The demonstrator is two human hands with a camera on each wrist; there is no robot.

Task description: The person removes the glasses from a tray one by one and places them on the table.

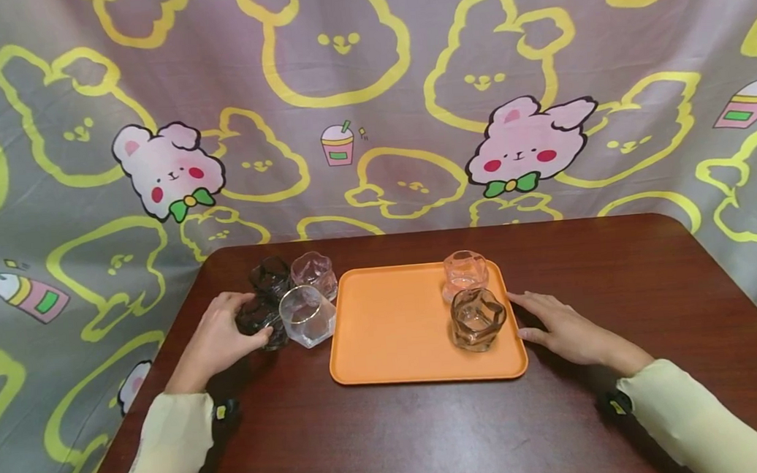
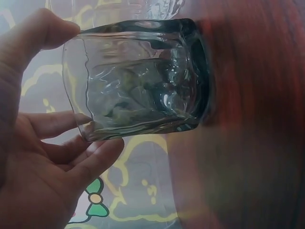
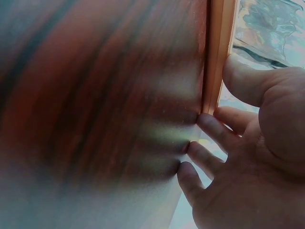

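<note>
At the left of the table my left hand (image 1: 217, 338) holds a dark grey glass (image 2: 138, 81) near its rim, thumb on one side and fingers on the other. The glass stands upright on the table or just over it; I cannot tell which. My right hand (image 1: 569, 329) lies at the right edge of an orange tray (image 1: 391, 323), fingertips and thumb touching its rim, fingers nearly straight. On the tray's right part are a pink glass (image 1: 465, 274) and, nearer me, a brown glass (image 1: 478, 321).
Beside the held glass stand a clear glass (image 1: 308, 318), a pale pink glass (image 1: 314, 274) and another dark glass (image 1: 271, 277), close together left of the tray. A patterned curtain (image 1: 370, 120) hangs behind the brown table (image 1: 419, 439).
</note>
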